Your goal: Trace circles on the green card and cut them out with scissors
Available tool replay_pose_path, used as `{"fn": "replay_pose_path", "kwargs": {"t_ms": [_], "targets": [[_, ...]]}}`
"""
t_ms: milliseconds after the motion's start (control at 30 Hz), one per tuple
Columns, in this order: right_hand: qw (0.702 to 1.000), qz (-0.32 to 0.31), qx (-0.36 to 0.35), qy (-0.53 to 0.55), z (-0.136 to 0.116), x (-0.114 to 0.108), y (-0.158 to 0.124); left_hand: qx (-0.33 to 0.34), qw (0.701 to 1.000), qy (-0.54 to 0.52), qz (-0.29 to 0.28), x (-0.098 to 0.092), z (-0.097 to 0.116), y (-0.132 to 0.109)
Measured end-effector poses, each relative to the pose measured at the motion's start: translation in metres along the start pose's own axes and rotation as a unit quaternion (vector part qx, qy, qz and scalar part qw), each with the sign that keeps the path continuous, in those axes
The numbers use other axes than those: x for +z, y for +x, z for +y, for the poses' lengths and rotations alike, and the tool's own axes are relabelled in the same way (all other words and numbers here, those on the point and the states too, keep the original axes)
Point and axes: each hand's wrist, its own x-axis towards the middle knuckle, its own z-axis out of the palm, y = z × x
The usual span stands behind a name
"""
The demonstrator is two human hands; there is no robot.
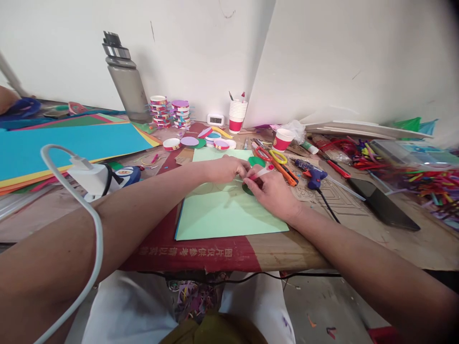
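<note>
Pinched in my right hand [274, 191] is a slim whitish pen [264, 172] with a red end, slanting up to the right. Close against it on the left is my left hand [231, 169], its fingers curled together; whatever they grip is hidden. Both hands rest over a pale green paper sheet [222, 217]. A dark green disc [247, 189] shows partly beneath my right fingers. Just beyond them lies a brighter green paper circle [256, 162]. Faint round outlines are visible on the sheet near my left hand.
Right of my hands lie scissors [278, 156], an orange cutter [288, 176], a blue glue gun [315, 177] and a black phone [383, 204]. Behind stand paper cups [237, 114], cut cup rings [171, 144] and a bottle [127, 86]. A white cable [96, 239] crosses my left arm.
</note>
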Motion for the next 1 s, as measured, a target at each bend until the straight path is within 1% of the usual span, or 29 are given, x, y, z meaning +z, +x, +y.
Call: {"fn": "replay_pose_path", "kwargs": {"t_ms": [133, 300, 567, 767, 867, 1000], "targets": [[1.000, 0.000, 0.001, 0.000, -0.001, -0.001, 0.001, 0.001, 1.000, 0.012, -0.003, -0.001, 0.001, 0.000], [1.000, -0.017, 0.005, -0.002, -0.001, -0.001, 0.002, -0.001, 1.000, 0.024, -0.004, -0.002, 0.003, 0.000], [1.000, -0.024, 0.013, 0.000, -0.003, -0.002, 0.001, 0.001, 0.999, 0.039, 0.002, 0.000, 0.000, 0.002], [0.999, -0.032, 0.001, 0.018, -0.004, -0.005, -0.001, -0.003, 0.998, 0.061, 0.002, 0.001, -0.001, 0.002], [0.999, -0.030, -0.001, 0.023, -0.006, -0.007, -0.002, -0.008, 0.998, 0.067, -0.002, 0.000, 0.003, 0.002], [0.999, -0.027, 0.001, 0.027, -0.008, -0.009, -0.004, -0.041, 0.997, 0.063, -0.017, -0.003, 0.012, 0.003]]}}
